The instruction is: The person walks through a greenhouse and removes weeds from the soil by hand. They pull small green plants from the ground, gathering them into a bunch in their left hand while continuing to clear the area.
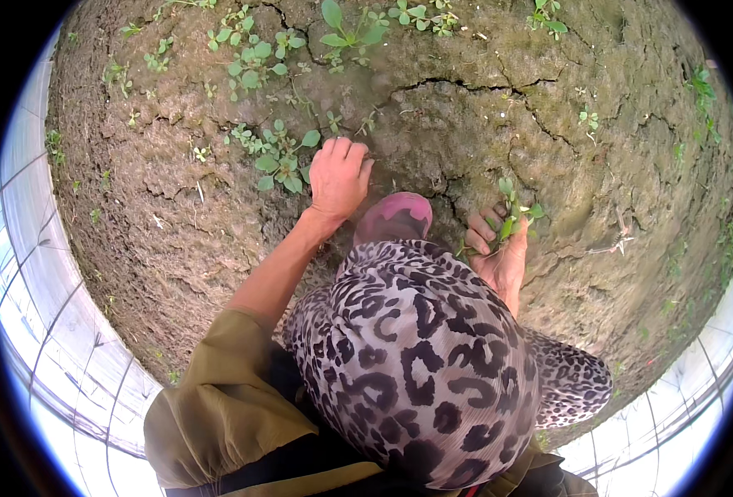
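Observation:
My left hand (340, 177) is lowered to the soil, back side up, with its fingers curled downward. Its fingertips are hidden, so whether they pinch anything cannot be seen. Just left of it grows a broad-leaved green weed (283, 163), rooted in the ground. My right hand (497, 242) is turned palm up, fingers closed around a small bunch of green weed sprigs (510, 214). Leaves stick out between the thumb and fingers. Between the two hands is the pink toe of a shoe (403, 208).
Cracked brown soil (453, 130) spreads ahead. More weeds (254, 65) and a larger leafy seedling (349, 31) grow farther forward. A dry uprooted stalk (618, 239) lies to the right. My bent knee in leopard-print cloth (428, 348) fills the near middle. Pale sheeting (24, 248) curves along the left.

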The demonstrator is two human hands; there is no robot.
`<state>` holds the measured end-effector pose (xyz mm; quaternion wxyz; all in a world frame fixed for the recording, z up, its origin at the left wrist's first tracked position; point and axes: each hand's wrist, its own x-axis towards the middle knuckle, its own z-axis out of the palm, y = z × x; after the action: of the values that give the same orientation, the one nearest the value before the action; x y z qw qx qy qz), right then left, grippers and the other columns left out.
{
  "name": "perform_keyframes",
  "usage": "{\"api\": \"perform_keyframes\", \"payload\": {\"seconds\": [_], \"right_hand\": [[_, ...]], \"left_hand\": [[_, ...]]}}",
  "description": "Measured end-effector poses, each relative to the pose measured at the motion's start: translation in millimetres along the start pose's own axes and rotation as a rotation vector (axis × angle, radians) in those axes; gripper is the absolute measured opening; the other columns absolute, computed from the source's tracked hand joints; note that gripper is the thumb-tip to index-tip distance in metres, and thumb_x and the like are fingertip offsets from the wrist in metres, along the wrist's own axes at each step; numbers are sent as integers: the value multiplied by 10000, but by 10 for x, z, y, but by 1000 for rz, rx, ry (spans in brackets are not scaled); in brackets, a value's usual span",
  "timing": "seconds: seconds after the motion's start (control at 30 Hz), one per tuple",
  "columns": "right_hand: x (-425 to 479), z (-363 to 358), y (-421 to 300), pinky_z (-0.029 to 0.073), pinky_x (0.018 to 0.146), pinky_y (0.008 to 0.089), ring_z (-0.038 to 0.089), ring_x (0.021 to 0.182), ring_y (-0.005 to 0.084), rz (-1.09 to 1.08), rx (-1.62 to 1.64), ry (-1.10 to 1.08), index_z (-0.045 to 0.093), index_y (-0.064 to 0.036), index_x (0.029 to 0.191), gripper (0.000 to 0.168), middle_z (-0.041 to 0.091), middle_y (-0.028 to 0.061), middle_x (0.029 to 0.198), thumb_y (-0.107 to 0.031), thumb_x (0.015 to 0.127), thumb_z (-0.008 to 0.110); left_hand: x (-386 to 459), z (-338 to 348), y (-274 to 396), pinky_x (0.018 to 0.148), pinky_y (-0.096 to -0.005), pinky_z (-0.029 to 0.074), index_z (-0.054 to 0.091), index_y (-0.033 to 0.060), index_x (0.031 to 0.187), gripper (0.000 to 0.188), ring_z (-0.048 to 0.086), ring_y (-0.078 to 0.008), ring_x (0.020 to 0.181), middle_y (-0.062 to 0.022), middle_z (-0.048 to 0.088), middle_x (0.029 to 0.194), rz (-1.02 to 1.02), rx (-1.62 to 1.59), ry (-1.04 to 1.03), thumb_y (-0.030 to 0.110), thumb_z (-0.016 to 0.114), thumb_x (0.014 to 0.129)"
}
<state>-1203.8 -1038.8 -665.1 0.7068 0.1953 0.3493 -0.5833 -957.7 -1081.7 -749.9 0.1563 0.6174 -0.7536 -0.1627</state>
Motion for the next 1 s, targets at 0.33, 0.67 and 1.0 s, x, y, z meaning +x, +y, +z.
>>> {"api": "perform_keyframes", "payload": {"seconds": [0.33, 0.67, 1.0], "right_hand": [[-143, -94, 22, 299, 470, 213, 340, 639, 101, -26, -3, 19, 461, -67, 912, 271, 351, -14, 744, -321, 932, 552], [-165, -155, -21, 307, 499, 225, 337, 650, 113, -47, 94, 10, 472, -67, 923, 284, 355, -10, 751, -339, 930, 552], [66, -148, 251, 405, 580, 255, 526, 759, 151, -57, -360, 158, 524, -38, 1083, 316, 555, 66, 894, -324, 950, 531]], "left_hand": [[-65, -16, 2, 645, -402, 430, 532, 43, 782, 148, 527, -309, 762, -112, 520, 776, 55, -2, 129, 65, 665, 721], [269, 16, 57, 676, -417, 470, 583, 41, 791, 175, 585, -325, 797, -137, 592, 793, -222, 153, 54, 177, 684, 745], [224, -47, 174, 634, -411, 453, 562, 34, 796, 153, 563, -299, 708, -101, 564, 739, -207, -111, 125, 93, 669, 705]]}}
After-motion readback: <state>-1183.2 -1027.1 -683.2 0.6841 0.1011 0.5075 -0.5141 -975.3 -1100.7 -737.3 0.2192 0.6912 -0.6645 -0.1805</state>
